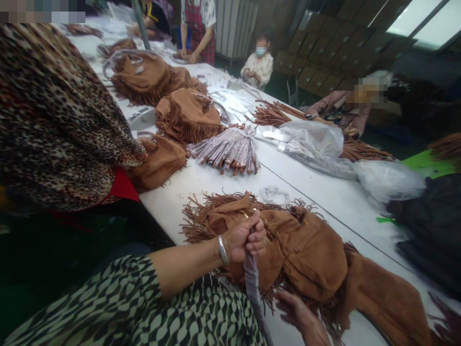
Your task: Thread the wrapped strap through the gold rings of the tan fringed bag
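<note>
My left hand [247,236], with a silver bracelet at the wrist, is closed around a bag strap wrapped in greyish covering [252,283]. The strap hangs down from the fist toward the bottom edge. Lower right, my right hand [300,315] is slightly blurred, its fingers stretched out beside the strap with a gap between. Behind both hands lies a brown fringed bag [313,254], on the white table [169,211]. Another brown bag piece [389,298] lies to its right, partly cut off by the frame.
A fanned bundle of wrapped straps [230,149] lies farther up the table, near several brown fringed bags [189,115]. Clear plastic bags [313,139] lie on the right. A person in leopard print [61,115] stands close on the left; several other people work around the table.
</note>
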{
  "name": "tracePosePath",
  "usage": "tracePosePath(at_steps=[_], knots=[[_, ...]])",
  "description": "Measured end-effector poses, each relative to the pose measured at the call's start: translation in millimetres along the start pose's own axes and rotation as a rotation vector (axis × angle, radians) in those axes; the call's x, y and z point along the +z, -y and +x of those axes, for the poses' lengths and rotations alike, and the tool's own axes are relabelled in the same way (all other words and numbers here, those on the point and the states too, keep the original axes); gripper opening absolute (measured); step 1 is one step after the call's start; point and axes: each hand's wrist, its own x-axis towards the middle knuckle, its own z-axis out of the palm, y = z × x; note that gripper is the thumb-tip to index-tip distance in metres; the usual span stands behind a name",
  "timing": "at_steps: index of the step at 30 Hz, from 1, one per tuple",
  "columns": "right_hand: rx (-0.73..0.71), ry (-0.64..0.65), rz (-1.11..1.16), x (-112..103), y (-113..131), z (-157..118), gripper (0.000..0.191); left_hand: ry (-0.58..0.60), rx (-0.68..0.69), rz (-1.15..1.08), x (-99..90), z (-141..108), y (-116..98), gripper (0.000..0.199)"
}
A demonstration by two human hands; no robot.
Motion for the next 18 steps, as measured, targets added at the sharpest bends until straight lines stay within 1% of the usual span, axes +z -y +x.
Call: tracePosePath(at_steps=[2,3,5,7,9,12,14,16,18], knots=[[-0.016,-0.013,0.157,3,12,16,0.049,0.098,-0.091,0.003,1.9,-6,15,0.042],[-0.036,0.029,0.265,6,22,23,0.051,0.133,-0.128,0.009,2.3,-8,23,0.043],[-0.088,0.158,0.397,18,44,36,0.051,0.196,-0.183,0.01,1.7,-12,38,0.047],[-0.082,0.293,0.412,33,66,43,0.044,0.243,-0.226,0.006,-0.8,-13,50,0.054],[-0.044,0.404,0.423,45,81,47,0.038,0.227,-0.25,0.028,-5.3,-11,57,0.061],[0.052,0.469,0.447,55,85,50,0.037,0.08,-0.284,0.177,-14.5,-9,59,0.067],[0.089,0.463,0.455,56,80,54,0.035,-0.048,-0.26,0.37,-21.1,-11,55,0.07],[0.044,0.412,0.45,53,76,61,0.03,-0.174,-0.162,0.68,-27.6,-17,47,0.067],[-0.021,0.346,0.378,50,74,69,0.031,-0.31,-0.044,1.04,-33.7,-25,35,0.057]])
